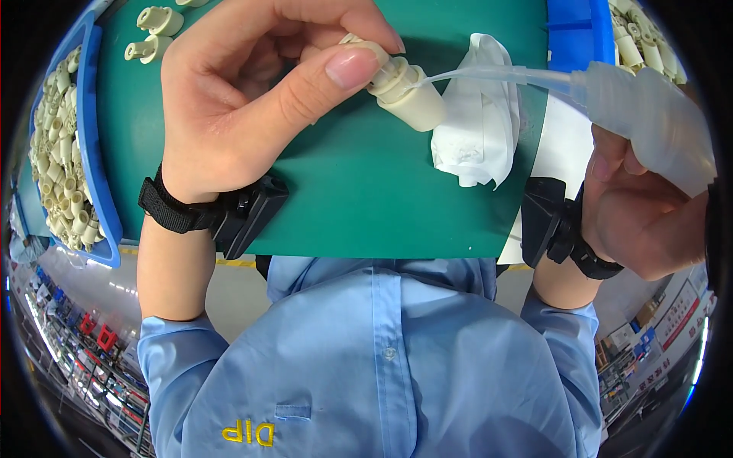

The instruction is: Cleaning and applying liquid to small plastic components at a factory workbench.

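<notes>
Between the thumb and fingers of my left hand (259, 99) is a cream plastic cylindrical part (412, 99), tilted with its wider end toward the lower right. My right hand (637, 195) is closed around a translucent squeeze bottle (649, 114). The bottle's thin nozzle (496, 74) points left, and its tip meets the cream part near the collar, by my left fingertips. Whether liquid comes out is too small to tell. Beneath the nozzle a crumpled white tissue (477, 122) lies on the green mat (382, 206).
At the left stands a blue bin (95, 153) heaped with similar cream parts. A few loose cream parts (153, 47) lie at the mat's far left. Another blue bin (580, 34) is at the far right, beside more cream parts (649, 46). White paper (561, 141) lies under the bottle.
</notes>
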Demonstrator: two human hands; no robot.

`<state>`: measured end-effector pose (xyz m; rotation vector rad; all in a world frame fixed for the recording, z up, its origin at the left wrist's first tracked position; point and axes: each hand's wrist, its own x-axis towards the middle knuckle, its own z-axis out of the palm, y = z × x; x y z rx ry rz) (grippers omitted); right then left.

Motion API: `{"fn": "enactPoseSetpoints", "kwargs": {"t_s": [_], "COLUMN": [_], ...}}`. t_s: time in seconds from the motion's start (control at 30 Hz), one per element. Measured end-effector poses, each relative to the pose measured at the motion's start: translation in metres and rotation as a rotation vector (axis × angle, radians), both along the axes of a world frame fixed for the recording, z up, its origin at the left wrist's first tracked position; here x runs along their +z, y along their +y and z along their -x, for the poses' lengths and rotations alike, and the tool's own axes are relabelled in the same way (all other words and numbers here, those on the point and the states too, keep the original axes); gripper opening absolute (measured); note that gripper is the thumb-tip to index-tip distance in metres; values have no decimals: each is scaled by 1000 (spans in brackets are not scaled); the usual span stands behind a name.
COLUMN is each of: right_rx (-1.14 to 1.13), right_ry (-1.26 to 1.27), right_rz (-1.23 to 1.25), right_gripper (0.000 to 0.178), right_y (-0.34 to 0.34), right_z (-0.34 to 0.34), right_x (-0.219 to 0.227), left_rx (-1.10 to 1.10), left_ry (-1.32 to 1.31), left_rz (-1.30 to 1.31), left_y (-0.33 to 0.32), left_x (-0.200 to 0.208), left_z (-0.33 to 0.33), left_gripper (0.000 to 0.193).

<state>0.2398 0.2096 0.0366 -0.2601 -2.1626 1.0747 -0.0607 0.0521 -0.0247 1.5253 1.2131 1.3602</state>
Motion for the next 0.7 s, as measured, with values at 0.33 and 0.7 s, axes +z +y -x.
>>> {"fn": "enactPoseSetpoints", "kwargs": {"t_s": [0.33,0.7], "right_rx": [-13,-25], "right_ry": [3,6], "right_rz": [8,17], "right_gripper": [27,28], "right_y": [-11,-7], "right_z": [19,7], "right_x": [-3,-2], "left_rx": [-9,9], "left_ry": [-5,7], "left_rz": [15,42], "left_y": [1,0], "left_x": [0,3], "left_z": [1,0], "left_gripper": [25,23]}}
